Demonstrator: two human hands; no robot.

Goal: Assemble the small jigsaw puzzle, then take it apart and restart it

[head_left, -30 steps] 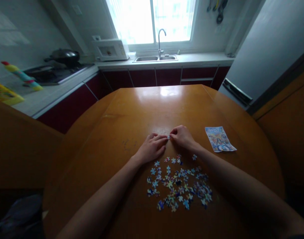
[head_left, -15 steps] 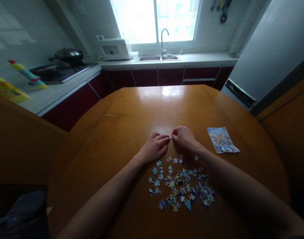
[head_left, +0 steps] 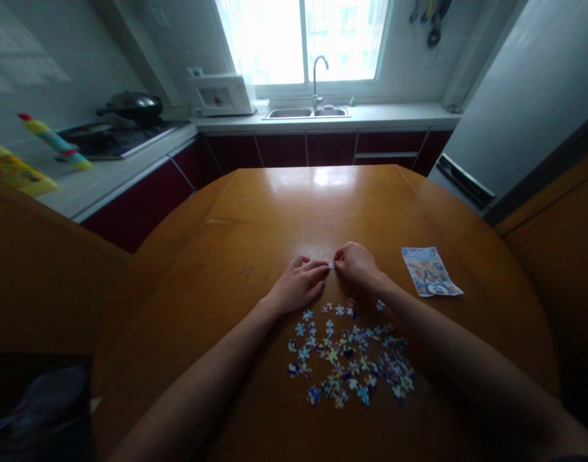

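Observation:
My left hand [head_left: 299,283] and my right hand [head_left: 355,264] meet fingertip to fingertip on the round wooden table [head_left: 255,218]. Between the fingertips sits a small jigsaw piece [head_left: 331,265], pinched from both sides and pressed near the tabletop. Both hands have their fingers curled together. Just in front of my wrists lies a loose scatter of several colourful puzzle pieces [head_left: 351,359]. A printed picture card [head_left: 431,271] rests flat to the right of my right hand.
Beyond the table runs a kitchen counter with a sink and tap [head_left: 306,110], a white microwave [head_left: 221,94] and a hob with a black pan [head_left: 130,106]. A grey fridge [head_left: 510,96] stands at the right. Colourful packages [head_left: 15,173] lie on the left counter.
The hands stay together on the small piece, barely shifting. The view has drifted slightly, so everything sits a little further right than a second ago.

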